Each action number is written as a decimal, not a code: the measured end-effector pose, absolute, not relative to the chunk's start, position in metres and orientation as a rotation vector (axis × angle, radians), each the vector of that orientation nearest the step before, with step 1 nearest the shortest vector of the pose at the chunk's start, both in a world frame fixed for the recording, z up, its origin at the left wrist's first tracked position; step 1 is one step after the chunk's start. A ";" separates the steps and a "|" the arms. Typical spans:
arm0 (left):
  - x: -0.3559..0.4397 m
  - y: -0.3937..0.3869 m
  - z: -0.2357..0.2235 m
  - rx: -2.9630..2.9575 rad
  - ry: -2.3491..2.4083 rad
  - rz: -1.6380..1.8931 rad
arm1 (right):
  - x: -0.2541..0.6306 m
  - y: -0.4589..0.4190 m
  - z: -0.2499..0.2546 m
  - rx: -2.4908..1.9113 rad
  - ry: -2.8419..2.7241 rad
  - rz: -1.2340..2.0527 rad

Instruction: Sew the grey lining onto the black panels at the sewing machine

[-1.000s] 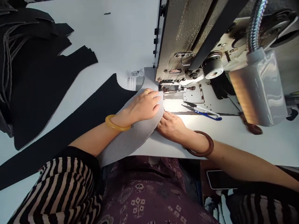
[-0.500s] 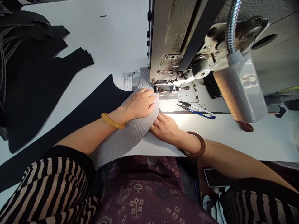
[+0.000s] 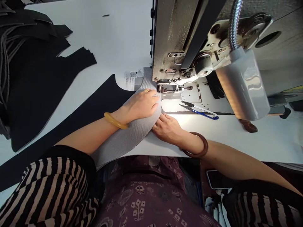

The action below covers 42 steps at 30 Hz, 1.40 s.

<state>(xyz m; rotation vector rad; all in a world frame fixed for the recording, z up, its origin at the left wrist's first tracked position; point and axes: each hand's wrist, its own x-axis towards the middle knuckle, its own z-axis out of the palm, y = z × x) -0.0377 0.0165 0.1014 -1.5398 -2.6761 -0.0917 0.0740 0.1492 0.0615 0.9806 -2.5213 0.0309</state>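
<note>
A grey woven fabric piece lies under the sewing machine's presser foot, its curved edge toward me. My left hand rests on top of it, palm down, fingers lying over the cloth just in front of the foot. At the curved edge, my right hand has its fingers closed on the fabric; the fingertips are partly hidden beneath it. Left of the grey piece spreads a large black fabric panel, partly under my left forearm.
Thread snips with a blue handle lie right of the needle area. A lamp hangs over the machine. Stacked black pieces cover the table's left side. A phone sits below the table edge at right.
The whole view has shifted slightly. Both hands keep nearly the same place on the grey fabric, and I see no clear movement of the cloth.
</note>
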 end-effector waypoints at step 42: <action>-0.011 -0.001 0.135 -1.732 -2.828 0.045 | 0.074 0.139 0.069 0.873 -2.707 0.106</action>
